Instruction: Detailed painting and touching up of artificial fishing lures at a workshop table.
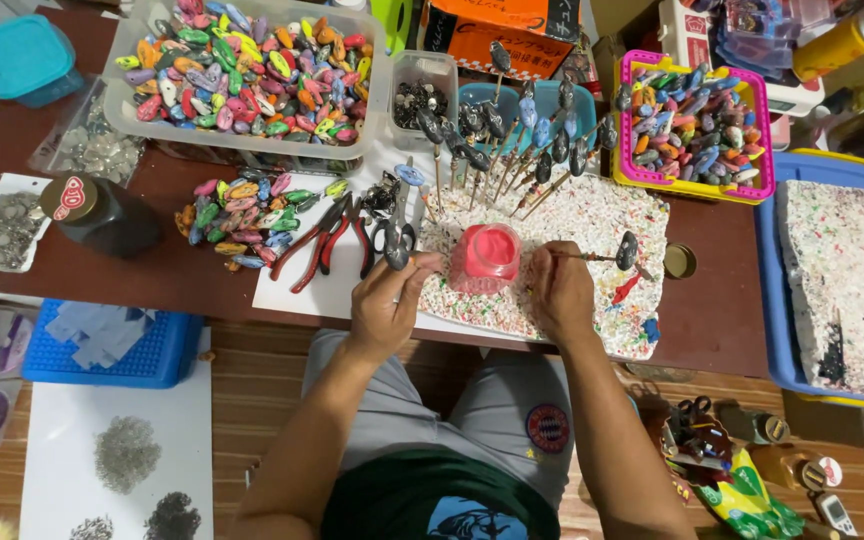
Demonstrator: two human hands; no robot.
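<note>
Hands [472, 295] w/ oval lure [397, 250], thin stick [582, 256], pink jar [485, 258]

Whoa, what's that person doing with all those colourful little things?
A person sits at a brown table. The left hand holds a dark oval piece on a stick; the right hand holds another thin stick with a dark oval piece. Between them stands a pink jar on a speckled white foam board, where more painted pieces stand drying.
</note>
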